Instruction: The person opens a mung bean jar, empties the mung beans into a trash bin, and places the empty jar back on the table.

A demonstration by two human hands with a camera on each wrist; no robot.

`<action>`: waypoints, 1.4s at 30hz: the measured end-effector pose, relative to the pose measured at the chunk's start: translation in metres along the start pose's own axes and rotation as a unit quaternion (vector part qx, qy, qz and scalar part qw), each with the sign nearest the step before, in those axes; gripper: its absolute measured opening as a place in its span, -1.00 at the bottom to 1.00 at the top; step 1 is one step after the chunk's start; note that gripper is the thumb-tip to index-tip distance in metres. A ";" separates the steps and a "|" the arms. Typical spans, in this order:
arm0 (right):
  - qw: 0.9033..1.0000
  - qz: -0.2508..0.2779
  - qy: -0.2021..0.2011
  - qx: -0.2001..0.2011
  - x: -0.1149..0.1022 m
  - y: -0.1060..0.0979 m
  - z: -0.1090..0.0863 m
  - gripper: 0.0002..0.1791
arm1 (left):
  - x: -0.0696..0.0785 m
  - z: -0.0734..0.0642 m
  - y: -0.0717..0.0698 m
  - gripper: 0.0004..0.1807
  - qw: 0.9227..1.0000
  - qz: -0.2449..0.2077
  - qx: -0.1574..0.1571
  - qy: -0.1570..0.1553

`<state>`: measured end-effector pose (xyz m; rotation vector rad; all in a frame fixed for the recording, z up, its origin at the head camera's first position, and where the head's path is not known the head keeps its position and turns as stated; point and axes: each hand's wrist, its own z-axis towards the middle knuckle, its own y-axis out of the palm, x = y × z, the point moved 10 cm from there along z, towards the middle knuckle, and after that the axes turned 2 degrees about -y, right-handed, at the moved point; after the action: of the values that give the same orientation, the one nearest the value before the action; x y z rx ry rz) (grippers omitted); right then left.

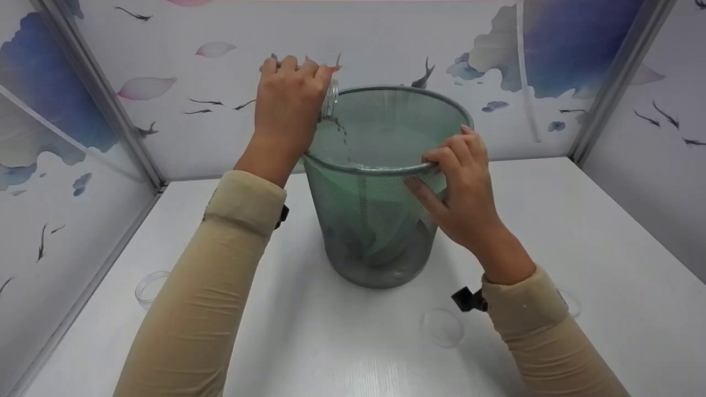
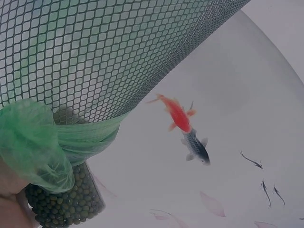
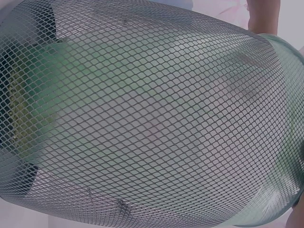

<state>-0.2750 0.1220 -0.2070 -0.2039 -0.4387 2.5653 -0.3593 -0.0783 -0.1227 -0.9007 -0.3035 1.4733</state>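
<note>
A grey wire-mesh wastebasket (image 1: 380, 270) lined with a thin green plastic bag (image 1: 397, 127) stands upright on the white table. My left hand (image 1: 289, 102) holds a clear jar (image 1: 331, 99) tipped sideways over the basket's left rim. Small dark beans (image 1: 342, 131) fall from its mouth into the bag. Green mung beans (image 2: 66, 204) show inside the jar in the left wrist view, beside a fold of the bag. On the right, my right hand (image 1: 463, 182) grips the rim, thumb outside. A yellow-green patch (image 3: 21, 104) shows through the mesh near the bottom.
A clear round lid (image 1: 442, 328) lies in front of the basket. Another clear round piece (image 1: 572, 302) is partly behind the right sleeve, and a clear ring-shaped piece (image 1: 148, 289) is partly behind the left sleeve. Printed walls (image 1: 375, 44) enclose the table.
</note>
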 end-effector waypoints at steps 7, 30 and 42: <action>1.000 0.000 0.002 -0.003 0.000 0.001 0.000 -0.52 | 0.001 -0.001 0.000 -0.69 1.000 0.004 -0.001 0.004; 1.000 0.001 -0.001 0.000 0.001 0.000 0.000 -0.54 | 0.005 -0.001 -0.005 -0.69 1.000 0.015 0.010 0.020; 1.000 -0.004 -0.002 0.002 0.000 0.000 0.000 -0.53 | 0.005 0.000 -0.003 -0.67 0.999 0.032 0.013 0.021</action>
<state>-0.2746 0.1222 -0.2073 -0.1953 -0.4360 2.5595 -0.3564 -0.0728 -0.1225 -0.9277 -0.2259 1.5121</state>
